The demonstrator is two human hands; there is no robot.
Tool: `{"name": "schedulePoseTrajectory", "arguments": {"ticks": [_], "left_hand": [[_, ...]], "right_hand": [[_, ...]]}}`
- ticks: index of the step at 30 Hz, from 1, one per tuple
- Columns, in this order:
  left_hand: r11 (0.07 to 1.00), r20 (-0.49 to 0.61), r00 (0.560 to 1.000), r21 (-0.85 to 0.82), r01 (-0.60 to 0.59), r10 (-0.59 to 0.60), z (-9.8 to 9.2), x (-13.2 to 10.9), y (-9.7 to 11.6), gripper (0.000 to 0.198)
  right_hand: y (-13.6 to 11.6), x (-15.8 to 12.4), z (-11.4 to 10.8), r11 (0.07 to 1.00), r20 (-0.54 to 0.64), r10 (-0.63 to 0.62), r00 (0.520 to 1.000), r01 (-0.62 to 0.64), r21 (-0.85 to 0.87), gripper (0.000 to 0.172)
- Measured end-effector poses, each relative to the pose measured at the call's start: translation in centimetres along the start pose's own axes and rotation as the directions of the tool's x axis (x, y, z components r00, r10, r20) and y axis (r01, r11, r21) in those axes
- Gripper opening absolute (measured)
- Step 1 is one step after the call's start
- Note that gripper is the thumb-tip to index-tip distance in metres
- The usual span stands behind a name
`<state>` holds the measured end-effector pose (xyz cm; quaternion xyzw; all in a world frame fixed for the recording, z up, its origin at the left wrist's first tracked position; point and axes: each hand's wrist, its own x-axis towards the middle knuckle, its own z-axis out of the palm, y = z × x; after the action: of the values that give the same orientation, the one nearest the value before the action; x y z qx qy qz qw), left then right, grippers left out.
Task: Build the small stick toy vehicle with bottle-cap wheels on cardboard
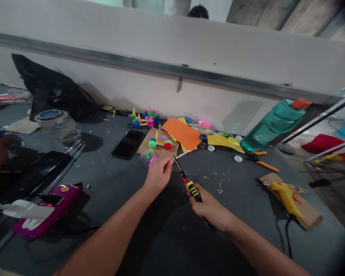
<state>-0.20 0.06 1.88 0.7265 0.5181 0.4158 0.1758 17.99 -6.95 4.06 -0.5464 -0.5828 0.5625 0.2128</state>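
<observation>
My right hand [208, 207] is wrapped round the black-and-yellow handles of a pair of pliers [193, 189], whose dark jaws point up and left. At their tip the jaws meet a thin white stick [183, 155]. My left hand [158, 172] is closed in a pinch on the stick's near end, and the rest sticks out to the right. Just beyond my hands, a small yellow toy car frame [160, 141] with green and red wheels rests on a brown cardboard piece [172, 150]. Pink and green plastic bits [151, 158] lie beside my left hand.
A black phone [128, 144], an orange sheet [181, 134] and more toy cars [145, 119] lie behind. At right are a green bottle [276, 124], orange-handled pliers [267, 165] and a yellow glue gun [287, 197]. A purple power strip [56, 203] and clear jar [57, 124] stand left.
</observation>
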Motion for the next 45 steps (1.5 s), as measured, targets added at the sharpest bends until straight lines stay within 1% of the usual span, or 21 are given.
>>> {"name": "schedulePoseTrajectory", "arguments": {"ticks": [8, 10, 12, 14, 16, 20, 22, 25, 27, 31, 35, 39, 45], "left_hand": [[0.996, -0.013, 0.996, -0.032, 0.087, -0.087, 0.4, 0.0, 0.3, 0.025], [0.989, -0.009, 0.991, -0.057, 0.135, -0.136, 0.3, 0.0, 0.2, 0.028], [0.978, -0.001, 0.982, -0.087, 0.19, -0.191, 0.3, 0.0, 0.2, 0.031], [0.965, 0.012, 0.972, -0.118, 0.235, -0.236, 0.3, 0.1, 0.1, 0.03], [0.949, 0.03, 0.963, -0.164, 0.27, -0.269, 0.4, 0.1, 0.0, 0.028], [0.903, 0.062, 0.943, -0.271, 0.332, -0.328, 0.5, 0.1, 0.0, 0.031], [0.893, 0.078, 0.938, -0.287, 0.346, -0.338, 0.5, 0.1, 0.0, 0.035], [0.902, 0.102, 0.94, -0.266, 0.34, -0.325, 0.3, 0.2, 0.2, 0.037], [0.905, 0.11, 0.939, -0.254, 0.342, -0.324, 0.2, 0.3, 0.3, 0.037], [0.91, 0.105, 0.941, -0.238, 0.339, -0.323, 0.2, 0.3, -0.1, 0.033], [0.922, 0.102, 0.95, -0.229, 0.312, -0.296, 0.3, 0.3, -0.4, 0.032], [0.951, 0.099, 0.965, -0.171, 0.257, -0.243, -0.1, 0.4, -0.1, 0.032], [0.989, 0.073, 0.99, -0.068, 0.13, -0.125, -0.8, 0.4, 0.3, 0.031]], "right_hand": [[-0.7, 0.1, 0.3, 0.996, -0.043, 0.034, 0.998, -0.038, -0.08, 0.026], [-0.5, 0.1, 0.3, 0.999, -0.035, 0.036, 0.999, -0.037, -0.035, 0.027], [-0.1, 0.2, 0.2, 0.997, -0.007, 0.051, 0.999, -0.051, 0.062, 0.028], [0.3, 0.2, 0.1, 0.986, 0.023, 0.075, 0.997, -0.077, 0.15, 0.03], [0.6, 0.2, 0.1, 0.978, 0.035, 0.077, 0.996, -0.082, 0.194, 0.032], [0.7, 0.1, 0.3, 0.983, 0.019, 0.046, 0.999, -0.048, 0.176, 0.033], [0.5, 0.1, 0.4, 0.989, 0.004, 0.037, 0.999, -0.038, 0.14, 0.032], [0.3, 0.0, 0.5, 0.993, -0.005, 0.023, 1.0, -0.022, 0.115, 0.029], [0.3, -0.1, 0.5, 0.991, 0.005, 0.034, 0.999, -0.034, 0.127, 0.03], [0.3, -0.1, 0.2, 0.977, 0.071, 0.047, 0.996, -0.06, 0.204, 0.033], [0.3, -0.1, -0.1, 0.957, 0.117, 0.054, 0.992, -0.085, 0.277, 0.036], [0.3, -0.2, -0.2, 0.947, 0.121, 0.056, 0.991, -0.091, 0.308, 0.037], [0.3, -0.3, -0.3, 0.955, 0.132, 0.04, 0.99, -0.077, 0.286, 0.035]]}}
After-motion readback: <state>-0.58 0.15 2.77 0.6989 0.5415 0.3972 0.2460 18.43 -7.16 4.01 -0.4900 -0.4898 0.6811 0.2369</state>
